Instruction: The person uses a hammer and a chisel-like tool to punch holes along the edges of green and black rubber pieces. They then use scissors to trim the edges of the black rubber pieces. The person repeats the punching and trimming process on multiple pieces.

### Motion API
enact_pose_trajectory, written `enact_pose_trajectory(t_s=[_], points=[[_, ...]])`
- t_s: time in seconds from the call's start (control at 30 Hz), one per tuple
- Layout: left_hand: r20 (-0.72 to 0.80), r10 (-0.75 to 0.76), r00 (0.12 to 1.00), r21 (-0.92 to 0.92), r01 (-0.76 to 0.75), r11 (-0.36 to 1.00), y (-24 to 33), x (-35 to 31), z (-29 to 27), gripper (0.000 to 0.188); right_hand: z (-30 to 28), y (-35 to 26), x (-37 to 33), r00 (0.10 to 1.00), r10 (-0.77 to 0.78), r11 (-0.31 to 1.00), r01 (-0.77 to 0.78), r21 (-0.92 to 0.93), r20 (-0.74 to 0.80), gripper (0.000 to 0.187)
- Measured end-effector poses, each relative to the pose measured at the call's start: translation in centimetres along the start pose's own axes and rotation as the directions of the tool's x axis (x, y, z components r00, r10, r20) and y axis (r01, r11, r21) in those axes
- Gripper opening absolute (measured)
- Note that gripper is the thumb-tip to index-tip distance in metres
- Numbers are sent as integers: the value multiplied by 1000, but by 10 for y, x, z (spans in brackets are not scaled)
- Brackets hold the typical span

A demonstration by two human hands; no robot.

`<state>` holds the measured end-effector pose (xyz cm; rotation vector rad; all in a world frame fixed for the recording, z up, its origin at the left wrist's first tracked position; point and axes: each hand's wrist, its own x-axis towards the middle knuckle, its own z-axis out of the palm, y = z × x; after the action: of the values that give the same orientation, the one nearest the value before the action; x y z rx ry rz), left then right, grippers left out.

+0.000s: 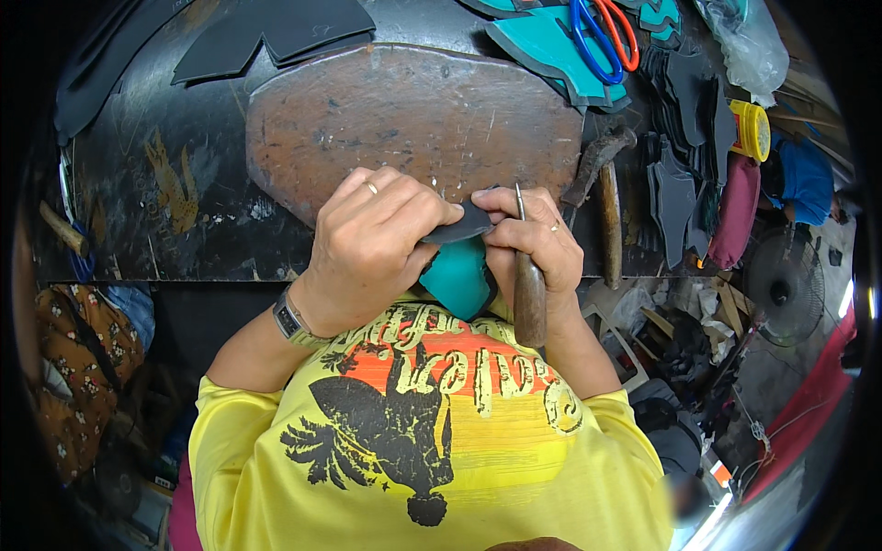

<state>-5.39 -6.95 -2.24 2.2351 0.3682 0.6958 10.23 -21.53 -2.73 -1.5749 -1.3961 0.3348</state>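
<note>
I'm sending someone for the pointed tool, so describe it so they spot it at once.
Find the brown board on the black table, then the right hand by its near edge. That hand holds the awl, wooden handle toward the yellow shirt. Its thin metal spike sets it apart from the hammer lying to the right.

The awl handle [529, 303] is smooth wood, the board [413, 110] scuffed.
</note>
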Motion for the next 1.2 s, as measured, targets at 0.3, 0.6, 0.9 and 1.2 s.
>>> enact_pose_trajectory(t_s=[0.3, 0.6, 0.9, 1.2], points=[[62, 22, 998, 88, -28, 996, 11, 35, -27, 48, 2, 3, -6, 997, -74, 987, 77, -143, 28, 26], [453, 54, 890, 19, -70, 997, 9, 46, -33, 21, 5, 6, -8, 986, -164, 974, 167, -153, 37, 27], [216, -121, 969, 36, 116, 993, 22, 9, -8, 18, -22, -5, -1, 965, -100, 963, 155, -220, 242, 25], [313, -133, 941, 141, 92, 986, 24, 25, -25, 25, -24, -11, -10, 962, -117, 946, 184, -265, 248, 22]])
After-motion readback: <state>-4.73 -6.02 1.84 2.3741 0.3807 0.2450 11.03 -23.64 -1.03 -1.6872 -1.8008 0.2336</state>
